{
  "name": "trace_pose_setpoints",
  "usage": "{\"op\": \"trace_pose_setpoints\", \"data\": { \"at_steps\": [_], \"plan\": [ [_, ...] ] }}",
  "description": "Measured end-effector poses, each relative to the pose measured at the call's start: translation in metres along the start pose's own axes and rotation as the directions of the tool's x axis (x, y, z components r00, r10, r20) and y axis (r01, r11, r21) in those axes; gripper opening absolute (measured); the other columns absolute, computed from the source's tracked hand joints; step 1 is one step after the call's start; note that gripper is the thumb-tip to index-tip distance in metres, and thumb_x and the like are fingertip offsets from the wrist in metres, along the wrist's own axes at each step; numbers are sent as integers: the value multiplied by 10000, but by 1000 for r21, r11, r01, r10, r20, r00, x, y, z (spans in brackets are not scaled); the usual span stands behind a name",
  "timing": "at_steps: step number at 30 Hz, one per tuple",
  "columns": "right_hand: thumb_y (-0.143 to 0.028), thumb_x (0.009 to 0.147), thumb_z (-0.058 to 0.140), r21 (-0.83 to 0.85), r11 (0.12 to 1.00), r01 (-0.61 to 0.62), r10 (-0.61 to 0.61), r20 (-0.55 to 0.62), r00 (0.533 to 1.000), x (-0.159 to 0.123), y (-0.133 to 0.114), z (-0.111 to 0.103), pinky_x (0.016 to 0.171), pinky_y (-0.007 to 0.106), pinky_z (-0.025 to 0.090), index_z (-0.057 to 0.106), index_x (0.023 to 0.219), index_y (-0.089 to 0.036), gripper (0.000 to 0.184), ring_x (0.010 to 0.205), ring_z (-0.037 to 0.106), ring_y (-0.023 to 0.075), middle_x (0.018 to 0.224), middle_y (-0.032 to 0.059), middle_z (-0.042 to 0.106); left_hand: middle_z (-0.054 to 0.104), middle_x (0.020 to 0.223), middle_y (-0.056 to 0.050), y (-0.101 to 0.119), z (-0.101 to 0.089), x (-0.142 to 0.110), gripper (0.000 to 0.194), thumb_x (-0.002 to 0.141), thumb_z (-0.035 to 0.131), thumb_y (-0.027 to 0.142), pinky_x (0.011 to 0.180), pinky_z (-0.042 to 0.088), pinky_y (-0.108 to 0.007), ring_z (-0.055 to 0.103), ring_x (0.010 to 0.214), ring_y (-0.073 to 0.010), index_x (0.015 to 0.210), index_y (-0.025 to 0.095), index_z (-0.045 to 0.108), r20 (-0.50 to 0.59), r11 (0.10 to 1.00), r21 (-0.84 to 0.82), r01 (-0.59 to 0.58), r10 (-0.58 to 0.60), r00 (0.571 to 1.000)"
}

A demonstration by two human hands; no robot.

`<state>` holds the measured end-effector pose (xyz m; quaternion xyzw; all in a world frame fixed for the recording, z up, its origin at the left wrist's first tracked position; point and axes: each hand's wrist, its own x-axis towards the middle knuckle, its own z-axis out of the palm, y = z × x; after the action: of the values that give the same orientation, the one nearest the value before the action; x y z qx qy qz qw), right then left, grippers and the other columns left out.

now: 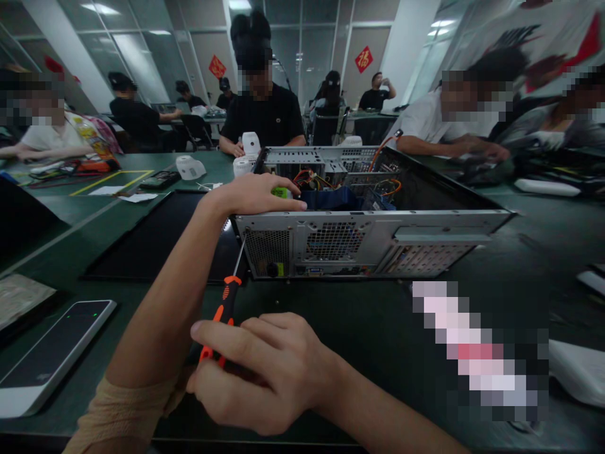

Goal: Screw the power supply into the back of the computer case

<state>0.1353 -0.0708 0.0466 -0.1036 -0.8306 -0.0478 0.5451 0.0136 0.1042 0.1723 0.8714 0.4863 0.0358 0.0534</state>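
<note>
An open desktop computer case point(363, 243) lies on its side on the dark green table, its grey back panel facing me. My left hand point(258, 194) rests on the case's top rear corner, fingers laid flat over the edge. My right hand point(265, 372) is near me, fingers wrapped round the orange and black handle of a screwdriver point(227, 302). The screwdriver's shaft points up to the left edge of the back panel, next to the power supply grille. Cables and a blue part show inside the case.
A black side panel point(155, 239) lies flat left of the case. A smartphone point(51, 356) lies at the near left. Small white devices point(190, 167) stand behind. Several people sit around the tables; one faces me across the case.
</note>
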Motion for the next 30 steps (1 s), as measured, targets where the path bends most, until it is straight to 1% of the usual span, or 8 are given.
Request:
{"op": "trace_pose_setpoints", "data": {
  "at_steps": [5, 7, 12, 15, 19, 22, 26, 30],
  "plan": [
    [-139, 1009, 566, -124, 990, 72, -81, -72, 994, 6, -3, -2, 598, 225, 486, 777, 1021, -190, 217, 716, 567, 90, 983, -8, 712, 640, 1516, -73, 1, -1, -1, 823, 907, 437, 833, 1138, 442, -440, 615, 1352, -341, 1485, 281, 634, 4, 1000, -1, -6, 6, 1000],
    [-155, 1020, 577, -124, 990, 62, -68, -42, 997, 7, -3, -4, 563, 225, 457, 777, 1087, -199, 215, 689, 537, 81, 1004, -21, 723, 639, 1517, -76, 0, -1, 0, 824, 912, 434, 836, 1140, 440, -442, 617, 1348, -339, 1487, 281, 631, 3, 1000, 2, -10, 10, 1000],
    [-207, 1133, 363, -39, 999, 0, 0, -1, 1000, 1, -4, -3, 528, 235, 420, 777, 1067, -188, 420, 665, 496, 64, 1260, -7, 735, 630, 1530, -73, -2, -1, 1, 819, 912, 425, 848, 1155, 428, -445, 606, 1363, -330, 1485, 299, 627, 8, 1000, 7, -10, 10, 1000],
    [-207, 1064, 530, -117, 991, 65, -63, 17, 998, -2, -4, 1, 599, 232, 456, 787, 1087, -240, 260, 781, 545, 91, 1355, 13, 689, 627, 1534, -76, -2, -1, 1, 823, 909, 426, 846, 1156, 427, -446, 602, 1370, -335, 1487, 295, 626, 10, 1000, 6, -9, 9, 1000],
    [-255, 1005, 638, -172, 979, 106, -104, 22, 994, 0, -3, 1, 621, 223, 459, 801, 1089, -284, 186, 822, 548, 107, 1299, 2, 696, 632, 1527, -83, -1, -1, 0, 833, 906, 427, 845, 1148, 435, -445, 604, 1366, -342, 1487, 284, 629, 9, 1000, 4, -15, 15, 1000],
    [-217, 1030, 568, -159, 983, 96, -90, 46, 995, 2, -1, -2, 585, 232, 420, 801, 1024, -278, 241, 776, 521, 108, 1275, -6, 710, 635, 1520, -84, 0, -2, 0, 826, 911, 428, 836, 1147, 433, -444, 608, 1357, -337, 1487, 280, 629, 10, 1000, 11, -13, 13, 1000],
    [-214, 1069, 447, -80, 994, 75, -71, 51, 996, 2, 2, -2, 639, 258, 463, 795, 1011, -242, 354, 800, 545, 131, 1257, 45, 715, 618, 1544, -71, 0, -2, 1, 831, 917, 404, 832, 1152, 426, -427, 599, 1369, -334, 1508, 284, 609, 21, 1000, 22, -15, 14, 1000],
    [-210, 1015, 579, -74, 995, 68, -68, 0, 998, 3, 1, 0, 628, 252, 464, 798, 983, -235, 223, 759, 528, 122, 1226, 66, 702, 631, 1531, -68, 0, -1, 0, 848, 904, 399, 845, 1143, 432, -420, 608, 1356, -337, 1509, 288, 609, 25, 1000, 29, -5, 4, 1000]
  ]
}}
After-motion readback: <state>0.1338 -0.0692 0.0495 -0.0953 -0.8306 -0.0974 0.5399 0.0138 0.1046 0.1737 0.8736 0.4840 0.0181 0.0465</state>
